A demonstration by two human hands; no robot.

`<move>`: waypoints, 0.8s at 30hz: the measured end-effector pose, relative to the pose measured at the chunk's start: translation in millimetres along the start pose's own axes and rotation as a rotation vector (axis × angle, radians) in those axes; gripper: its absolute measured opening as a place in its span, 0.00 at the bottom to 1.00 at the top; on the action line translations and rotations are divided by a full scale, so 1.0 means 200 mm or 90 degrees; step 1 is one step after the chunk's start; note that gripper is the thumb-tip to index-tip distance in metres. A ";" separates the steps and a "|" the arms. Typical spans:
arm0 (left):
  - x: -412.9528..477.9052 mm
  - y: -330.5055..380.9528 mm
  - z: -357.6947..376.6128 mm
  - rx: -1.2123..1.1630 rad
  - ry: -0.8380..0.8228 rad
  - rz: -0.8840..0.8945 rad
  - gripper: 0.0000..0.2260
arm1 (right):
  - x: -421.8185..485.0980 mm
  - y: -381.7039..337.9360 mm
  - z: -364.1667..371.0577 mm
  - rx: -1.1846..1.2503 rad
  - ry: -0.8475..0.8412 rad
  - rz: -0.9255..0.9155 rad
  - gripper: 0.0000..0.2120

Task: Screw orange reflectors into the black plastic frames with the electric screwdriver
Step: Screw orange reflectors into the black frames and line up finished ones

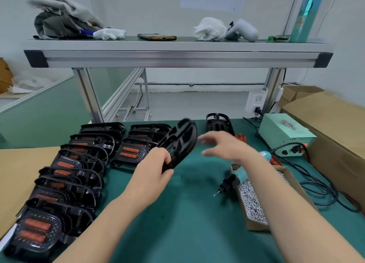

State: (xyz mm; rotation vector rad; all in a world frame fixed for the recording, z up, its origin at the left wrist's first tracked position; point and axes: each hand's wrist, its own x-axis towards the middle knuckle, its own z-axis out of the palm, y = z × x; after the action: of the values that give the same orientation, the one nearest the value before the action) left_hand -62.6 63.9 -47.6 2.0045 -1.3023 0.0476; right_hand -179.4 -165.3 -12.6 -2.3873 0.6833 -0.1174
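My left hand (pixel 156 170) grips the near end of a black plastic frame (pixel 178 142), held tilted above the green mat with no reflector in it. My right hand (pixel 223 146) hovers to its right, fingers spread and holding nothing. The teal electric screwdriver (pixel 235 179) lies under my right forearm, its bit pointing down-left. Loose orange reflectors (pixel 241 138) lie beyond my right hand. Another bare frame (pixel 218 124) stands at the mat's far edge. Frames fitted with orange reflectors (pixel 65 176) are stacked in rows on the left.
A cardboard box of small silver screws (pixel 250 199) sits on the right. Behind it stand a pale green power unit (pixel 284 134), its black cables (pixel 320 185) and brown cartons (pixel 335 120). Brown cardboard (pixel 17 174) covers the left. An aluminium shelf (pixel 177 55) spans overhead.
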 end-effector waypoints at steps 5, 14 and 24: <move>-0.18 -0.05 0.02 0.165 -0.089 0.089 0.11 | 0.16 0.33 -0.11 -0.251 0.131 0.263 0.15; -0.35 -0.07 0.07 0.217 -0.146 0.102 0.12 | 0.24 0.50 -0.13 -0.420 0.018 0.304 0.06; -0.45 -0.07 0.07 0.128 -0.156 0.054 0.09 | 0.13 0.43 -0.13 -0.382 0.026 0.255 0.11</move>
State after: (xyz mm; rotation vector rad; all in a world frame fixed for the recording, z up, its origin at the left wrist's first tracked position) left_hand -99.1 128.1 -101.2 2.1748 -1.5917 -0.0297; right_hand -201.5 -249.9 -46.3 -2.7402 1.3535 0.2440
